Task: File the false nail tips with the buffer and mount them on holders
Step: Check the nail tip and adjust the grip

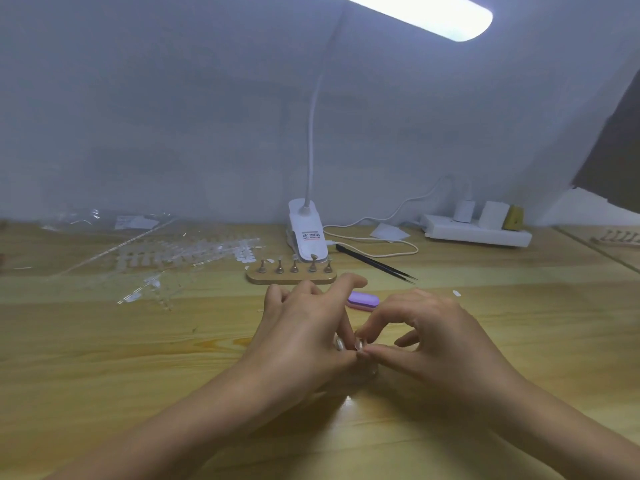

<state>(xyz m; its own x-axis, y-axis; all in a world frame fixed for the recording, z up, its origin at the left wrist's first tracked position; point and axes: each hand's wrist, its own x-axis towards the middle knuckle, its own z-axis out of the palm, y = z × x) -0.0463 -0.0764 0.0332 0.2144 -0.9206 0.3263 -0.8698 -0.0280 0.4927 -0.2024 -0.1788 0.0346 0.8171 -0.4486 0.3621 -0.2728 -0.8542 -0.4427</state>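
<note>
While left hand [304, 327] and right hand [433, 336] pinch a small nail tip [360, 345] together, the buffer [363, 300] lies just beyond the grip, long axis left-right, nearer the right hand; holders [291, 276] stand farther left.

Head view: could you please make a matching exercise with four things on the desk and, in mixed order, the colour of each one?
Things:
1. buffer
2. tweezers
3. power strip
4. holder stand

Colours:
A. white
B. light wood
C. purple on top
D. black

Pairs: 1-C, 2-D, 3-A, 4-B.
</note>
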